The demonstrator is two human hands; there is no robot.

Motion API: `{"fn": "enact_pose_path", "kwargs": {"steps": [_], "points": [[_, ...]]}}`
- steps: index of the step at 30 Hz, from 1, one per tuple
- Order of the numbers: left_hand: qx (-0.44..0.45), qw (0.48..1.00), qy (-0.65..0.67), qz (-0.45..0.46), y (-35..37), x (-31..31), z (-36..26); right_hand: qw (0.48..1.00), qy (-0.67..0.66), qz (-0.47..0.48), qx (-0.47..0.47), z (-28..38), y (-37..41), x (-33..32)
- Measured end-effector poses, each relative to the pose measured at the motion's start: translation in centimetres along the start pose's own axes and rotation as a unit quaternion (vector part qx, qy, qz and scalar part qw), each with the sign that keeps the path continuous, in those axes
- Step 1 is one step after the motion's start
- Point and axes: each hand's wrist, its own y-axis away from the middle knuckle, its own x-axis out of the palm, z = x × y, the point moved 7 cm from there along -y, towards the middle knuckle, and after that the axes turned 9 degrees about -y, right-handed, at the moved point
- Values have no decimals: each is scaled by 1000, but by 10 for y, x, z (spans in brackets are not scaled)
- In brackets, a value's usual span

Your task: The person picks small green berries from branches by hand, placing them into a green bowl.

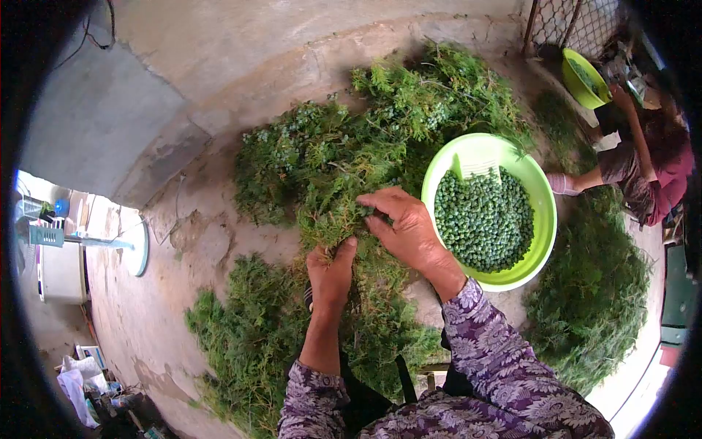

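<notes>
My left hand (330, 276) is closed round the lower end of a green leafy sprig (329, 219), thumb pressed against it. Just right of the sprig, my right hand (402, 227) has its thumb and forefinger bent toward each other at the sprig's edge; whatever lies between the fingertips is too small to make out. Beside my right wrist stands a lime green basin (547, 219) holding many small round green berries (482, 223). A large heap of cut branches (431, 95), some bearing pale berries, spreads beyond my hands.
More cut branches lie at the lower left (248, 329) and on the right (592, 293). At the upper right a seated person (658, 161) holds another green basin (578, 86). A pale round stand base (137, 249) is on the left, with a wall beyond.
</notes>
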Motion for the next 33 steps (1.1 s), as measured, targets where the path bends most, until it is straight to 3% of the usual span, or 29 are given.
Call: {"fn": "enact_pose_path", "kwargs": {"steps": [8,16,23,25,26,27,28,29,31,32,33], "points": [[8,1000,-26,11,0,4,1,1000,2,8,11,7,1,0],[17,997,-69,12,7,6,-6,984,170,-42,37,4,2,-2],[39,998,-55,-1,8,3,0,977,197,-71,32,-11,5,6],[-3,998,-64,-21,13,-1,-3,966,226,-121,-31,-12,2,-2],[-3,998,-64,-21,14,-4,-7,959,231,-164,21,-22,1,-22],[-10,998,-51,-43,14,-12,-9,961,196,-186,63,-36,-2,-40],[-18,997,-37,-66,15,-21,-9,958,-48,-201,197,-55,-4,-50],[-20,997,-35,-70,13,-25,-7,880,-319,-221,272,-61,3,-49],[-72,990,40,-117,5,-38,11,800,-491,-190,288,-50,2,-35],[-39,994,40,-97,-1,-41,11,800,-491,-191,288,-48,2,-32],[-39,994,38,-98,-1,-42,8,763,-551,-150,304,-44,1,-19]]}}
